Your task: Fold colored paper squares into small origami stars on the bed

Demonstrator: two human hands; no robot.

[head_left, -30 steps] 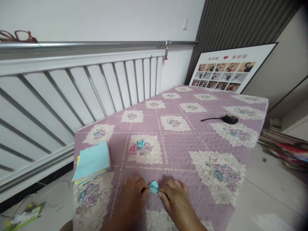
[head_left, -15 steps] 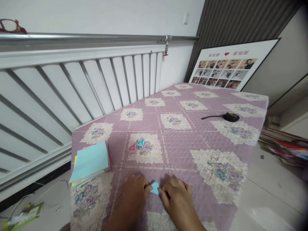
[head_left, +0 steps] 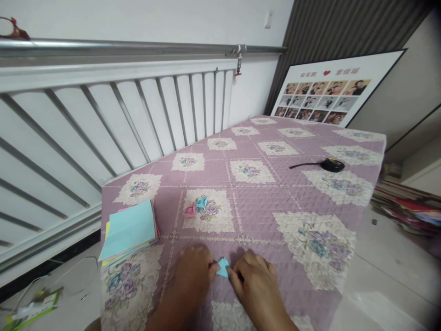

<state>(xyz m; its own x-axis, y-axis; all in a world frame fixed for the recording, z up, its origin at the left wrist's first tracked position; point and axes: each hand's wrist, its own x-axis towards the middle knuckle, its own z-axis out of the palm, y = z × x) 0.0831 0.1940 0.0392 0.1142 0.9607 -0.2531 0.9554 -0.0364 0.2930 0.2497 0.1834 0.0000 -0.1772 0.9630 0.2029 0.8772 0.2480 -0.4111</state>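
A small folded piece of light blue paper [head_left: 223,267] lies near the front of the table, its top coming to a point. My left hand [head_left: 195,271] pinches its left edge between thumb and curled fingers. On its other side, my right hand [head_left: 255,280] grips the right edge with thumb and forefinger. Farther off, a folded blue paper piece [head_left: 201,202] and a folded pink paper piece [head_left: 189,210] sit side by side on a flower patch of the cloth.
A stack of coloured paper sheets [head_left: 132,230], blue on top, lies at the table's left edge. A black tape measure [head_left: 331,165] with a strap rests at the right. The purple quilted tablecloth [head_left: 262,202] runs up to a white radiator [head_left: 151,110]. A photo board [head_left: 320,92] leans behind.
The camera view has shifted slightly. Both hands keep hold of the folded blue paper in almost the same place.
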